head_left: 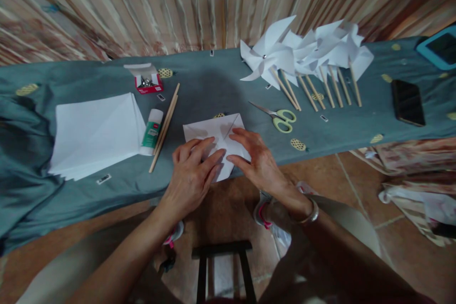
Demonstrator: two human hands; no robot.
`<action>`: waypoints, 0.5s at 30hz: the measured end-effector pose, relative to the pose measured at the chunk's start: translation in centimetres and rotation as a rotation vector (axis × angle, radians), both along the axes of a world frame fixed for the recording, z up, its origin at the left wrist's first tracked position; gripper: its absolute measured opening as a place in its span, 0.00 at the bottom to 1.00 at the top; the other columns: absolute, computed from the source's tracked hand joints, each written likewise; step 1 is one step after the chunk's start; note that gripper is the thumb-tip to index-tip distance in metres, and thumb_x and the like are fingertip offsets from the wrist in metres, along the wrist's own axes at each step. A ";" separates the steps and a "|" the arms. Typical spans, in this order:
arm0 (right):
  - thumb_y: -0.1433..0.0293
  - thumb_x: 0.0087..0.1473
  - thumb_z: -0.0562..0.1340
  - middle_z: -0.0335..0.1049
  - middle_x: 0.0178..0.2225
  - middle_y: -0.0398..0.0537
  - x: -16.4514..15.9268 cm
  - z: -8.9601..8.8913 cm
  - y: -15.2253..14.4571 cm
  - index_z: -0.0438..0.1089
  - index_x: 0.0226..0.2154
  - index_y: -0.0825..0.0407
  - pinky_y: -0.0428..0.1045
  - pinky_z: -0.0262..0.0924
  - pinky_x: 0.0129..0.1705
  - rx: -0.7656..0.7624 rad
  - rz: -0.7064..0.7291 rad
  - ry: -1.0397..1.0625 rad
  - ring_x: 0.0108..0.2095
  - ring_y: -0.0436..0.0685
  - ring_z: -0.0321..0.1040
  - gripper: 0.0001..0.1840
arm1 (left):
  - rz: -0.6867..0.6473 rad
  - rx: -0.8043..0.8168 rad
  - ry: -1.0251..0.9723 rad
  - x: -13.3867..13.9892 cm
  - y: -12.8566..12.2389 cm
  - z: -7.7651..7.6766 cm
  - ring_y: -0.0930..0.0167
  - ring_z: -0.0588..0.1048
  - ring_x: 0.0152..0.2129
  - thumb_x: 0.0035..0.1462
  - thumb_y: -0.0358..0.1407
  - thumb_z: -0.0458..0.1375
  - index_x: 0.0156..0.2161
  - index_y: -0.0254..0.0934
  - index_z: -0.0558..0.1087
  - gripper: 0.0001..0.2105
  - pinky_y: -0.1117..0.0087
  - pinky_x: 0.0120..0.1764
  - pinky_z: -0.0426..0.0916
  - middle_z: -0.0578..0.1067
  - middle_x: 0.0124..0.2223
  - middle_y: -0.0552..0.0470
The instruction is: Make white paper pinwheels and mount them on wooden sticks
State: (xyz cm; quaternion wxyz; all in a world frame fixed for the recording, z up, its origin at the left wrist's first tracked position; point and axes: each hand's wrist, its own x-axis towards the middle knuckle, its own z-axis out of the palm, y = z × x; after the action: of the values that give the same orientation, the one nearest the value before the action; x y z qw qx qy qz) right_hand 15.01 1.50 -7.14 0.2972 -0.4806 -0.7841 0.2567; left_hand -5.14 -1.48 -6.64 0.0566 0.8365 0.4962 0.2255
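Note:
A white paper square point(204, 128) with fold or cut lines lies at the front edge of the cloth-covered table, and one corner reaches toward me past the edge. My left hand point(192, 166) rests on its left part, fingers stretched over the sheet. On the right part lies my right hand point(254, 156), its thumb and fingers apart and touching the paper. Green-handled scissors point(284, 120) lie just beyond my right hand. Left of the paper are thin wooden sticks point(164, 128) and a green and white glue stick point(151, 132).
A stack of white paper point(96, 135) lies at the left. Behind it stands an open red box point(148, 84) of small metal pieces. Several white paper pinwheels point(274, 52) on sticks lie at the back right. A phone point(408, 102) and a blue-framed device point(440, 47) are farther right.

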 end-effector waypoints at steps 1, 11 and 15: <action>0.60 0.59 0.60 0.63 0.58 0.56 0.0 0.0 0.0 0.65 0.54 0.49 0.64 0.56 0.60 0.000 0.000 0.000 0.60 0.64 0.58 0.22 | -0.006 0.001 0.008 0.1 0.0 0.0 0.56 0.64 0.53 0.64 0.36 0.51 0.54 0.45 0.69 0.14 0.51 0.49 0.62 0.68 0.58 0.44; 0.60 0.59 0.60 0.63 0.58 0.55 0.0 -0.1 0.0 0.65 0.54 0.48 0.65 0.56 0.60 0.002 0.002 -0.005 0.59 0.64 0.58 0.22 | 0.001 0.043 0.065 0.2 0.0 -0.3 0.57 0.64 0.53 0.63 0.36 0.54 0.52 0.41 0.69 0.13 0.50 0.51 0.59 0.70 0.58 0.44; 0.60 0.59 0.60 0.63 0.58 0.55 -0.1 -0.2 0.0 0.65 0.54 0.48 0.65 0.57 0.60 0.007 -0.004 -0.011 0.59 0.65 0.58 0.22 | -0.002 0.053 0.076 0.3 0.0 -0.3 0.57 0.65 0.52 0.63 0.36 0.54 0.52 0.39 0.70 0.13 0.48 0.52 0.58 0.71 0.57 0.43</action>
State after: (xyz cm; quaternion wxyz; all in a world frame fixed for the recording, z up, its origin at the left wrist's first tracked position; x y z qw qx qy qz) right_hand 14.92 1.48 -7.30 0.2949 -0.4823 -0.7858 0.2507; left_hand -4.86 -1.45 -6.93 0.0157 0.8462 0.4910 0.2066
